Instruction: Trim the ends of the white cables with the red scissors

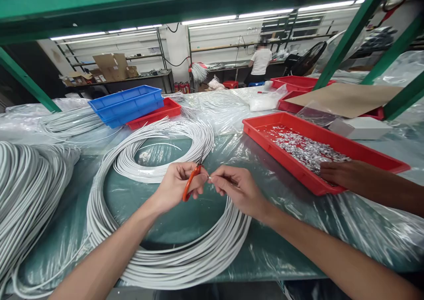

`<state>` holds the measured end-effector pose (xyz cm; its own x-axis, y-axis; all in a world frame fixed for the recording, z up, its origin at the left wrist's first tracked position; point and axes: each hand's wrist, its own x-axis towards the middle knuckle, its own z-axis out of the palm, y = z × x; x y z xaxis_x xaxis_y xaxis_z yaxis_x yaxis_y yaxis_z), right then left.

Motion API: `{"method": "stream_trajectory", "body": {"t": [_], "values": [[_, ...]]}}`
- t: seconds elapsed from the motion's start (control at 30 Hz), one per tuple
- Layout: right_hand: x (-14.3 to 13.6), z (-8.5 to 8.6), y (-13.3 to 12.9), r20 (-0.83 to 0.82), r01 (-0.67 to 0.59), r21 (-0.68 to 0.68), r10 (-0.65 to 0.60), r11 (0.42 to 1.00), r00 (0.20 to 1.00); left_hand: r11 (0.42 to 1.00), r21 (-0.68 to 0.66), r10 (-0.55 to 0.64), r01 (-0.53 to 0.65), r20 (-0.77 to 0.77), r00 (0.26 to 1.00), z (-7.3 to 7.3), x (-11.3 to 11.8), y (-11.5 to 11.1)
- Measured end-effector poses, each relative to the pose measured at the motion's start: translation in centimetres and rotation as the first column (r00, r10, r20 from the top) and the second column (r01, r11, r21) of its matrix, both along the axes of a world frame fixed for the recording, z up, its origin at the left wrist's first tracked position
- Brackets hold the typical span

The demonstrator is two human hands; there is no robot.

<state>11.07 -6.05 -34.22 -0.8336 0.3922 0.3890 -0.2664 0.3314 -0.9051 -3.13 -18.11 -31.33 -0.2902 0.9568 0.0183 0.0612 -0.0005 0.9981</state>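
Observation:
My left hand (175, 181) is closed around orange-handled scissors (192, 183), whose dark blades point up and away. Its thumb and finger also come up against a tiny pale piece (209, 178), too small to identify. From the other side, my right hand (240, 189) pinches this same piece between thumb and forefinger. Both hands are over a large coil of light grey cable (185, 269) lying on the table. A smaller loop of that cable (142, 173) lies just beyond my left hand.
At the right, a co-worker's hand (341, 174) reaches into a red tray (281, 152) of small silvery parts (304, 148). A thick cable bundle (29, 194) lies at left. Stacked blue trays (126, 106) stand behind the coil. Green frame posts (347, 44) rise at both sides.

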Motion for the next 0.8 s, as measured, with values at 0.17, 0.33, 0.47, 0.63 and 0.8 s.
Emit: {"method": "stream_trajectory", "body": {"t": [0.17,0.33,0.47,0.63,0.8], "values": [[0.13,0.31,0.04,-0.018,-0.128,-0.135,0.126,0.983,0.992,0.996,0.002,-0.085,0.086,0.133,0.987,-0.49,-0.33,0.10],[0.29,-0.01,-0.35,0.029,0.035,0.052,-0.037,0.998,0.999,0.997,-0.035,-0.071,0.073,0.053,0.996,-0.14,-0.43,0.37],[0.31,-0.14,-0.60,0.037,0.097,0.151,-0.104,0.984,0.994,0.998,-0.061,-0.031,0.030,-0.018,0.999,0.15,-0.37,0.33],[0.17,-0.33,-0.26,0.022,0.098,0.198,-0.104,0.975,0.994,0.999,0.019,-0.040,0.044,-0.160,0.986,-0.42,-0.57,0.05],[-0.17,-0.68,0.10,0.042,0.075,0.131,-0.082,0.988,0.996,0.998,0.065,0.002,0.019,-0.299,0.954,-0.47,-0.58,-0.14]]}}
